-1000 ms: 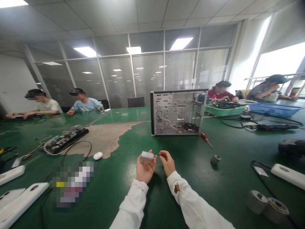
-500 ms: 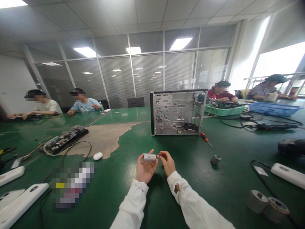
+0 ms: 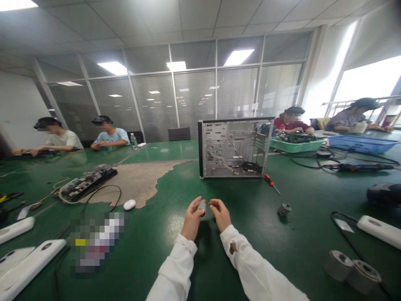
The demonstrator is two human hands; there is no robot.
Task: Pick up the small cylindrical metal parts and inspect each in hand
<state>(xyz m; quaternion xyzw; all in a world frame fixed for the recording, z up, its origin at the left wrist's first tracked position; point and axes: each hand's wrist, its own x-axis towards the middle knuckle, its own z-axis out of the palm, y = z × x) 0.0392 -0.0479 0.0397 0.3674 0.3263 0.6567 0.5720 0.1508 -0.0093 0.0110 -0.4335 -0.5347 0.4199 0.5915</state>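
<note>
My left hand point(image 3: 191, 221) is closed around a small silver metal cylinder point(image 3: 202, 205) that looks like a small motor. Its rounded end shows between the fingers, and the rest is hidden by the hand. Just to the right, my right hand point(image 3: 222, 215) has thumb and forefinger brought together in a pinch close to the cylinder, with a narrow gap between the two hands. Whatever is between those fingertips is too small to make out. Both hands are above the green table point(image 3: 175, 267). A similar grey metal cylinder point(image 3: 284, 210) lies to their right.
An open computer case point(image 3: 233, 148) stands ahead, with an orange-handled screwdriver point(image 3: 272, 184) beside it. Two larger metal cylinders point(image 3: 351, 269) sit at front right. A stripped circuit assembly point(image 3: 87, 182) and a white oval object point(image 3: 129, 204) lie left. Several people sit across the table.
My left hand has turned from palm up to upright, its fingers closing round the cylinder, which now points end-on. My right hand has barely moved.
</note>
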